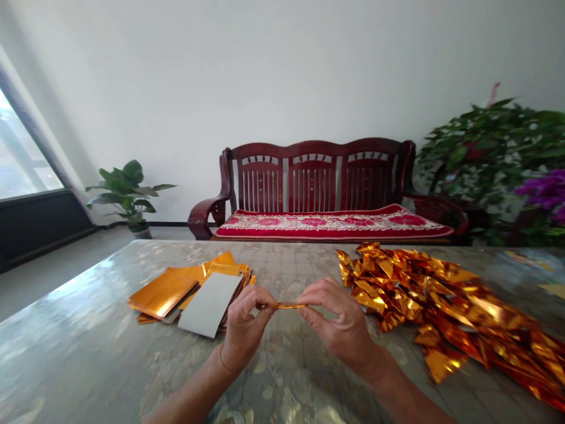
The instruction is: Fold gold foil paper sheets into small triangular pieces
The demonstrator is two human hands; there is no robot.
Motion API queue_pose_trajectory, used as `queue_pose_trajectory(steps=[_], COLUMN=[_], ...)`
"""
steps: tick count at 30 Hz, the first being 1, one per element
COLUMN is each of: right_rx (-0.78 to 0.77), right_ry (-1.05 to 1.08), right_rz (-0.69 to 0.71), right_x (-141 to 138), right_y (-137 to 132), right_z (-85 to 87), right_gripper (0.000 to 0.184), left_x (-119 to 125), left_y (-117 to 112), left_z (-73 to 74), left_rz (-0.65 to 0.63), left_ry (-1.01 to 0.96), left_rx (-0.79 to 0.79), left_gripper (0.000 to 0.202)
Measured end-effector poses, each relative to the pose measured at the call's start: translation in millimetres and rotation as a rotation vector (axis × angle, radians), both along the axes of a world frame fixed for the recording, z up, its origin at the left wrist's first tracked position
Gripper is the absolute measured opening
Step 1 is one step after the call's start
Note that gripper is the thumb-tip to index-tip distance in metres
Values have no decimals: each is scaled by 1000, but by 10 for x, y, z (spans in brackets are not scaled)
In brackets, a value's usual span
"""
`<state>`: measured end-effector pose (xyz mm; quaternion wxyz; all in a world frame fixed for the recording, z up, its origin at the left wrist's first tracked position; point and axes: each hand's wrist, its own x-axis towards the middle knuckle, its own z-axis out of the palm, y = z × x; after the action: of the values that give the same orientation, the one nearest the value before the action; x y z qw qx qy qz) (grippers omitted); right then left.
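Note:
Between my two hands is a thin, folded strip of gold foil paper, held level just above the table. My left hand pinches its left end between thumb and fingers. At the other end, my right hand has the same pinching grip. Flat gold foil sheets lie in a loose stack to the left, with a pale grey sheet on top, close to my left hand. A heap of crumpled and folded gold foil pieces spreads out to the right of my right hand.
The table has a shiny, patterned cover. Behind it stands a dark red wooden bench with a red floral cushion. A potted plant is at the left, leafy plants and purple flowers at the right.

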<state>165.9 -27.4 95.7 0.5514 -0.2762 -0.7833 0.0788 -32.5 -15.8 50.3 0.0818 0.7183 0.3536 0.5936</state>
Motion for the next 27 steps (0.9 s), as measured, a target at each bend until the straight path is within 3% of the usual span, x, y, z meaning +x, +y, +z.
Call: queue_pose_trajectory(steps=[8, 15, 19, 23, 27], right_rx=[-25, -79, -266, -498, -683], right_ry=[47, 27, 80, 275, 352], right_rz=[6, -1, -48, -223, -68], right_x=[-23, 35, 53, -57, -275], right_y=[5, 102, 233, 253, 158], right_z=[-27, -112, -282, -520, -659], right_gripper=[14, 11, 8, 23, 28], left_x=[11, 50, 115, 140, 143], left_y=[5, -31, 2, 96, 110], left_z=[-30, 2, -47, -165, -222], left_rz=[30, 21, 73, 243, 331], left_ry=[24, 183, 167, 138, 263], left_rx=[-35, -87, -134, -115, -10], left_gripper=[16, 8, 15, 18, 15])
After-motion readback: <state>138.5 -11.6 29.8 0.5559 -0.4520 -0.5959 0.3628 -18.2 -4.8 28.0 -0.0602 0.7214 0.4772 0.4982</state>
